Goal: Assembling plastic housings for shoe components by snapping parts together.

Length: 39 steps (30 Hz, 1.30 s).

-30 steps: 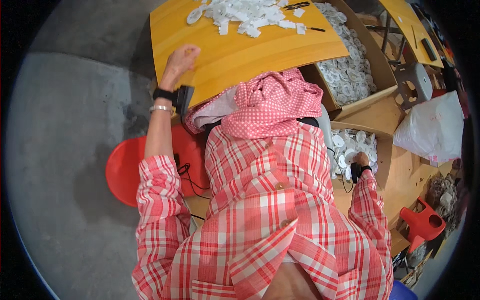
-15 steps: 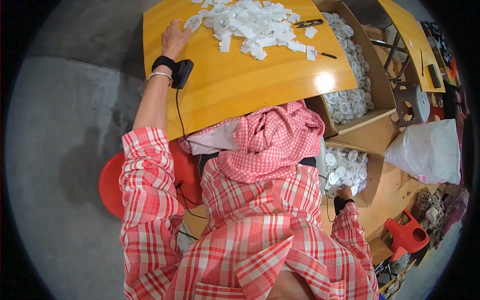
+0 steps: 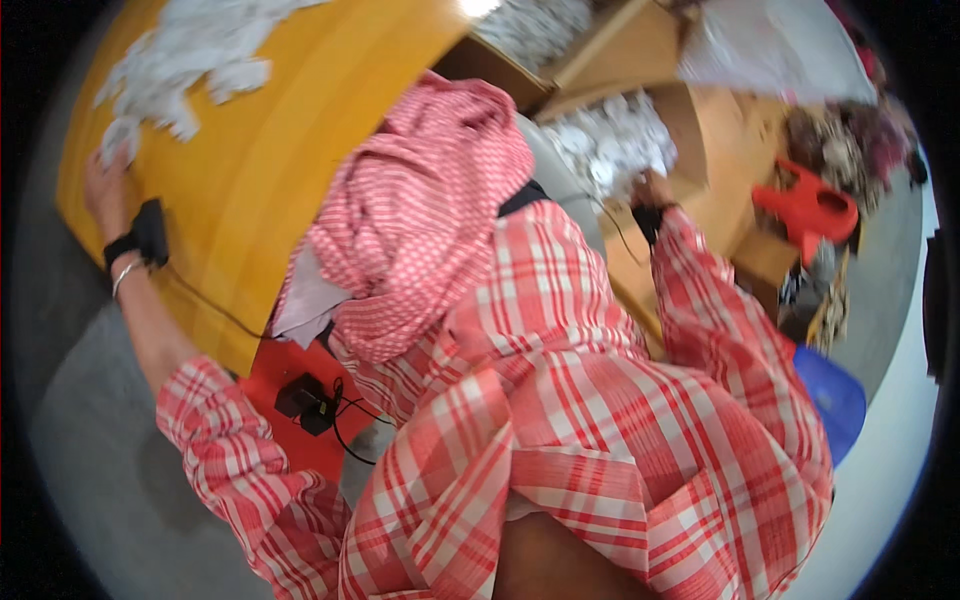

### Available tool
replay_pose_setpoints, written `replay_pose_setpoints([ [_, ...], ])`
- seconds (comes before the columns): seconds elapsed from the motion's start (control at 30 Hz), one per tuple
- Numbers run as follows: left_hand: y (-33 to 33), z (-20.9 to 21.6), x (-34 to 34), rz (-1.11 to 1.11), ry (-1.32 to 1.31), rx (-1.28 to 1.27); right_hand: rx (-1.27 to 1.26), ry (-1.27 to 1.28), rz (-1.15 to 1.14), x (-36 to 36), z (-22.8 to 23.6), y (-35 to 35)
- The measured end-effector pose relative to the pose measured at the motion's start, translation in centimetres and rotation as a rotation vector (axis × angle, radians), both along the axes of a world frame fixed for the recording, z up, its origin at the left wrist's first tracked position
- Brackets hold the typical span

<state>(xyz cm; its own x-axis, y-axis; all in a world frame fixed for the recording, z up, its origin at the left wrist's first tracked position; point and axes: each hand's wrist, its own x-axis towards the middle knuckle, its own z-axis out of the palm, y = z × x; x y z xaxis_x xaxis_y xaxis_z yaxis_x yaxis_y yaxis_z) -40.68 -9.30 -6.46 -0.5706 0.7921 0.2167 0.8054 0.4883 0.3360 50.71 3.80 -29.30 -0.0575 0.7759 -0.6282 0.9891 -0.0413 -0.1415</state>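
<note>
My left hand [image 3: 105, 190] reaches out over the yellow table [image 3: 250, 190], its fingertips on the edge of a round white plastic disc [image 3: 120, 138]. The fingers look closed on that edge, though blur softens them. Just past the disc lies a loose pile of small white pieces [image 3: 190, 55]. On my other side, my right hand [image 3: 652, 188] is at the near edge of a cardboard box [image 3: 685, 145] that holds many round white discs [image 3: 605, 150]. Its fingers are dark and smeared, so I cannot see whether they grip a disc.
A larger carton [image 3: 610, 40] of white parts stands beyond the box, with a white plastic sack [image 3: 775, 50] to its right. A red stool [image 3: 810, 205] stands at the right. Pink dotted cloth [image 3: 425, 190] covers my lap. A cable [image 3: 215, 305] runs from my left wrist.
The head view has turned and shifted, so the table now sits at the upper left and the picture is blurred. Both hands keep their places, at the disc and the box.
</note>
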Motion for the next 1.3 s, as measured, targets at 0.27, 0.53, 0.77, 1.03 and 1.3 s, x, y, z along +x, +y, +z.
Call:
replay_pose_setpoints([
  [0.27, -0.5, 2.9, 4.2, 0.299, -0.880, 0.206, -0.056, 0.079, -0.293, -2.0, 3.7, 0.0],
  [0.53, -3.9, 4.2, 16.8, 0.144, -1.504, 0.739, 0.122, 0.284, -0.403, -4.3, 6.2, 1.5],
  [0.77, -2.6, 4.7, 25.0, 0.142, -1.559, 0.839, 0.782, 0.801, -0.058, -25.5, 19.9, 9.5],
  [1.03, -1.6, 3.7, 29.3, 0.077, -1.540, 0.827, 0.649, 1.148, 0.480, -45.8, 28.1, 7.2],
  [1.3, -2.0, 4.0, 29.0, 0.081, -1.668, 0.865, 0.576, 1.043, 0.972, -55.4, 29.9, 5.3],
])
